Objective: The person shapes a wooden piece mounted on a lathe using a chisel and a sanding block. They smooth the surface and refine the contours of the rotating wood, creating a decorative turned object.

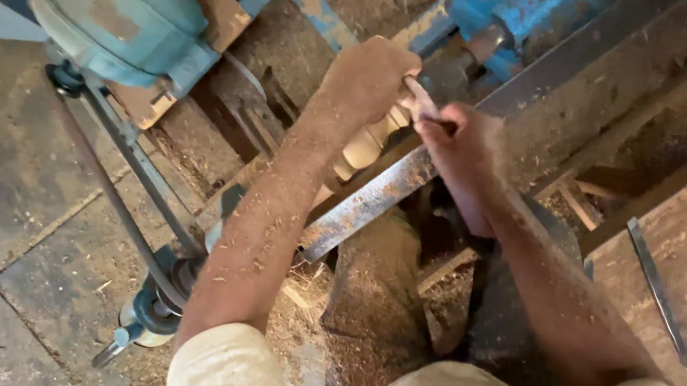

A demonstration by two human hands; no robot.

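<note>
Both hands, left hand (368,77) and right hand (459,136), pinch a thin chisel (420,101) against the pale turned spindle (364,147) (on the lathe); a slip could gouge it.

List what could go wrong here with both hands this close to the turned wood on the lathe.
1. Both the left hand and right hand grip a thin tool right at the pale turned wood; a catch might jerk it into the fingers.
2. The bare forearms, flecked with shavings, lie near the drive belt and pulley; contact seems possible.
3. Loose chisels on the dusty bench could get knocked off.
</note>
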